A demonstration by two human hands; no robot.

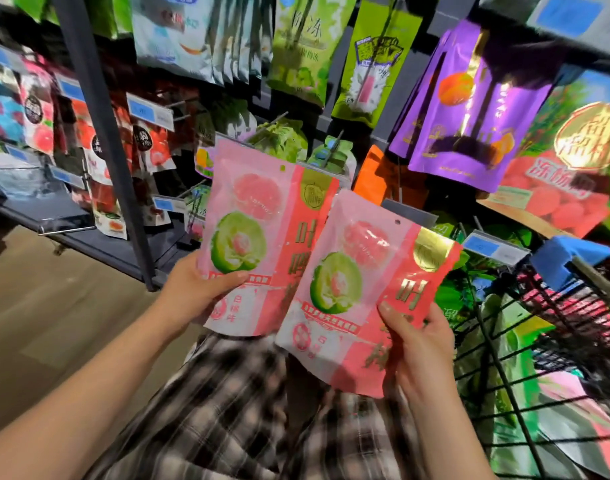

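I hold two alike pink snack pouches printed with a green-and-pink guava. My left hand [196,289] grips the left pouch [262,237] by its lower left edge, thumb across the front. My right hand [417,344] grips the right pouch [362,292] at its lower right corner, thumb on the front. The right pouch overlaps the lower right part of the left one. Both are upright, tilted slightly right, in front of the shop shelves.
Hanging snack bags fill the peg racks: green ones [307,46] above, purple [469,109] upper right, red ones [99,150] left. A dark upright post [106,133] stands left. A black wire basket [538,358] with packets sits at right. Wooden floor [54,306] lies lower left.
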